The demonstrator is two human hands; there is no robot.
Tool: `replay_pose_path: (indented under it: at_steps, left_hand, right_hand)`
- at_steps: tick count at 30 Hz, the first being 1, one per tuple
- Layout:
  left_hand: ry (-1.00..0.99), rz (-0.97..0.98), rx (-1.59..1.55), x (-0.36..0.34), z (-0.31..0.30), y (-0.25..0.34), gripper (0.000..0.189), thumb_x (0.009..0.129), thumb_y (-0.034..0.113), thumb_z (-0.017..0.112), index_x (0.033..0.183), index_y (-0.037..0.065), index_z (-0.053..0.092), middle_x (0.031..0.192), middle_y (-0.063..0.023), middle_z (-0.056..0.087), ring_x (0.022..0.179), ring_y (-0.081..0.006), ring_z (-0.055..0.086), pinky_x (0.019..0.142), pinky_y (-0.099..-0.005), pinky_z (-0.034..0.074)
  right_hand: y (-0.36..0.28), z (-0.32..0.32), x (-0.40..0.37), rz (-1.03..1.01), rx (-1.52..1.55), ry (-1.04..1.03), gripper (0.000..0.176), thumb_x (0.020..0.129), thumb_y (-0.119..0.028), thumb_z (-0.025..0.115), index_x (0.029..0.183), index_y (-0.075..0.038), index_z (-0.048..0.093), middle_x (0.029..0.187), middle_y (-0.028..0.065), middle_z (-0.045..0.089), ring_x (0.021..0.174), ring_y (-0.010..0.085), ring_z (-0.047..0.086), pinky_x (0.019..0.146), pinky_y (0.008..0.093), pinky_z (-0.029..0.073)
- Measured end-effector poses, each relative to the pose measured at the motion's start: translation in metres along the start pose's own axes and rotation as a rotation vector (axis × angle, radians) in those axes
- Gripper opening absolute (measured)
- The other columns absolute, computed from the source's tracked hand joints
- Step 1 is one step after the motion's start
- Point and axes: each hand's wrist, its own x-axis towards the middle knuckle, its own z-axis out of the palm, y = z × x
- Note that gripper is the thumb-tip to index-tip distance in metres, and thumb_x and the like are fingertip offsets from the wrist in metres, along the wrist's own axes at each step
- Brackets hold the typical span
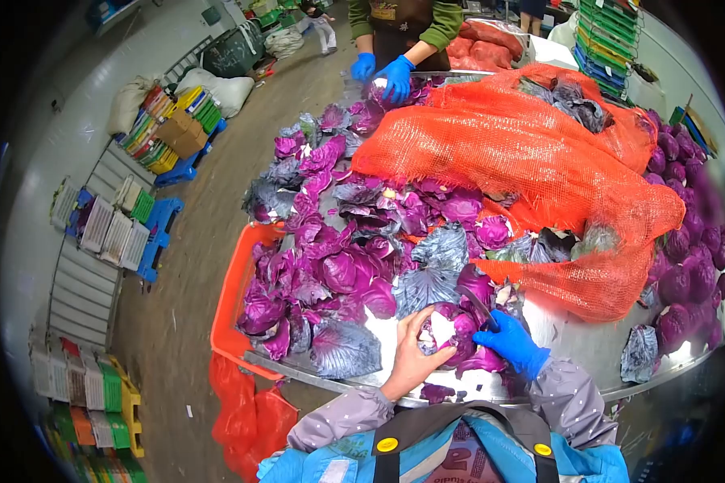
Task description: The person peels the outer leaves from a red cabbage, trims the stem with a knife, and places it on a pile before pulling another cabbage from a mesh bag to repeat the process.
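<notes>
A purple cabbage (464,332) with a pale cut patch rests near the table's front edge. Bare, my left hand (415,354) is wrapped round its left side, the thumb lying over the pale part. My right hand (511,344), in a blue glove, is closed on a knife (479,308) at the cabbage's right side; the dark blade slants up and to the left. Loose purple leaves (482,360) lie beneath and beside the cabbage. A large grey-purple leaf (432,282) spreads just beyond it.
Leaves heap over an orange crate (232,298) at the table's left. A red mesh sack (532,153) lies across the middle, with whole cabbages (689,249) at the right. Across the table, a co-worker's blue-gloved hands (395,78) handle another cabbage.
</notes>
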Motion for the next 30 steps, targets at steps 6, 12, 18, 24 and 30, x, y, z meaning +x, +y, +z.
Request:
replay_pose_path:
  at_steps: [6,12,18,24,30]
  left_hand:
    - [-0.046,0.003,-0.037,0.004,-0.005,-0.008,0.079,0.065,0.025,0.081,0.133,0.012,0.043,0.124,-0.0172,0.042,0.119,-0.0316,0.042,0.102,-0.0392,0.035]
    - [-0.192,-0.080,-0.301,0.014,-0.018,-0.025,0.079,0.067,0.025,0.080,0.134,0.010,0.041,0.129,-0.0155,0.043,0.122,-0.0296,0.041,0.103,-0.0385,0.033]
    - [-0.377,-0.007,-0.151,0.035,-0.026,-0.013,0.081,0.067,0.030,0.080,0.135,0.010,0.040,0.130,-0.0156,0.043,0.125,-0.0297,0.039,0.104,-0.0383,0.032]
    - [-0.451,0.263,-0.029,0.057,-0.026,0.003,0.065,0.067,0.020,0.079,0.124,0.006,0.052,0.126,-0.0151,0.047,0.118,-0.0302,0.046,0.100,-0.0392,0.037]
    - [-0.198,0.103,0.110,0.037,-0.018,0.010,0.078,0.065,0.023,0.080,0.130,0.002,0.042,0.124,-0.0193,0.043,0.115,-0.0337,0.046,0.097,-0.0381,0.039]
  right_hand:
    - [0.004,-0.014,0.001,0.205,0.024,0.082,0.019,0.080,-0.015,0.066,0.090,0.000,0.060,0.069,0.0032,0.056,0.065,0.0116,0.052,0.060,0.0291,0.044]
    - [0.045,-0.029,0.030,-0.020,-0.087,0.315,0.024,0.079,-0.017,0.065,0.099,-0.004,0.063,0.072,0.0090,0.061,0.064,0.0174,0.056,0.062,0.0329,0.045]
    - [-0.062,-0.031,0.028,-0.086,-0.180,0.370,0.023,0.084,-0.021,0.062,0.101,-0.005,0.062,0.077,0.0103,0.063,0.071,0.0174,0.062,0.063,0.0331,0.047]
    - [-0.078,-0.021,0.027,-0.151,-0.103,0.077,0.033,0.090,-0.030,0.056,0.110,-0.004,0.058,0.087,0.0129,0.063,0.079,0.0180,0.062,0.071,0.0332,0.048]
    - [-0.016,-0.002,-0.001,0.107,0.252,0.056,0.045,0.091,-0.038,0.055,0.118,-0.003,0.055,0.101,0.0107,0.063,0.091,0.0176,0.057,0.082,0.0332,0.045]
